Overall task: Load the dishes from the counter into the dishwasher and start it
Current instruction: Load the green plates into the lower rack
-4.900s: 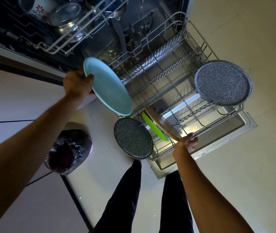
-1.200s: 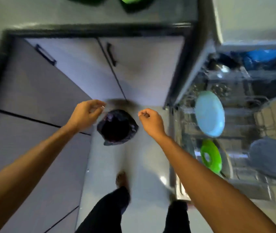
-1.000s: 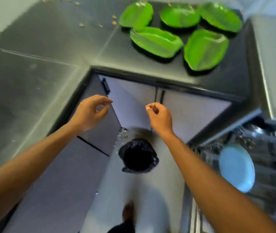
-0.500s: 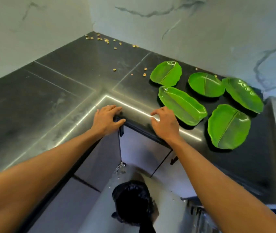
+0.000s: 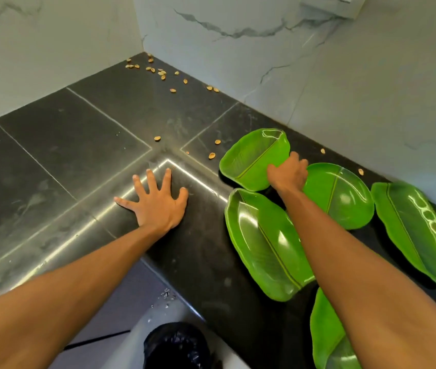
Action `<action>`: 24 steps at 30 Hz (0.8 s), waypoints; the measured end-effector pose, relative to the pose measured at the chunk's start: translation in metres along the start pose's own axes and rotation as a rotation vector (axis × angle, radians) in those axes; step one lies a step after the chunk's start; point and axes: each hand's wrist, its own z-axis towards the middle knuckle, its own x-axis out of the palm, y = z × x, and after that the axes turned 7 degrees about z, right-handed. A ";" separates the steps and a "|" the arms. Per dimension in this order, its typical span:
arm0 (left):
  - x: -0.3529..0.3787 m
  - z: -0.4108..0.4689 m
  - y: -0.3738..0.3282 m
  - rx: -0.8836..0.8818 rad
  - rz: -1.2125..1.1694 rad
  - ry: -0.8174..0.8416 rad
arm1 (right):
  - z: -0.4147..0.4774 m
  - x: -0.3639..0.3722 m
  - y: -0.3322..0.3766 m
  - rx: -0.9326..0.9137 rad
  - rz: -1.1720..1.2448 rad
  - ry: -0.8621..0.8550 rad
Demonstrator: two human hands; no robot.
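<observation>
Entry: squat leaf dish (image 5: pixel 248 158), our landmark here. It lies on the dark counter (image 5: pixel 78 145), close under the marble wall (image 5: pixel 264 49). The right hand (image 5: pixel 287 173) pinches its right rim, fingers curled over the edge. We cannot tell whether that rim is off the counter. The left hand (image 5: pixel 158 203) is well to the left of the dish, flat on the counter, fingers spread, holding nothing.

Step, as we judge it: picking up one dish for loading. Five green dishes are on the counter; the dishwasher is out of view. The next move calls for a lift straight up off the counter, then a firmer hold before carrying, since a one-edge pinch on glossy plastic may slip.

Around the dish:
- long leaf dish (image 5: pixel 262 243) just in front, rims meeting or nearly so
- round leaf dish (image 5: pixel 341 195) just to the right, its near rim under the right hand
- second long dish (image 5: pixel 413 230) further right
- fifth dish (image 5: pixel 323 331) nearest us, half hidden by the forearm
- nut shells (image 5: pixel 158 71) scattered behind and left, a few just beside the rim
- black bin bag (image 5: pixel 177 347) on the floor, well in front

In the way: the crowding neighbours; a dragged rim could knock them
</observation>
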 end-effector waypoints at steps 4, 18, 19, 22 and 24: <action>-0.002 0.002 -0.002 -0.008 0.012 -0.009 | 0.019 0.014 0.009 0.061 0.018 0.041; 0.001 0.005 -0.001 -0.027 0.005 -0.034 | 0.026 0.019 0.026 0.158 0.448 -0.013; 0.001 0.004 -0.001 -0.026 0.005 -0.035 | 0.020 0.017 0.027 0.144 0.485 -0.024; 0.001 0.005 0.000 -0.022 0.001 -0.035 | 0.002 0.010 0.032 0.113 0.607 -0.031; 0.002 0.004 0.000 -0.015 0.002 -0.033 | -0.010 0.006 0.031 0.086 0.634 -0.048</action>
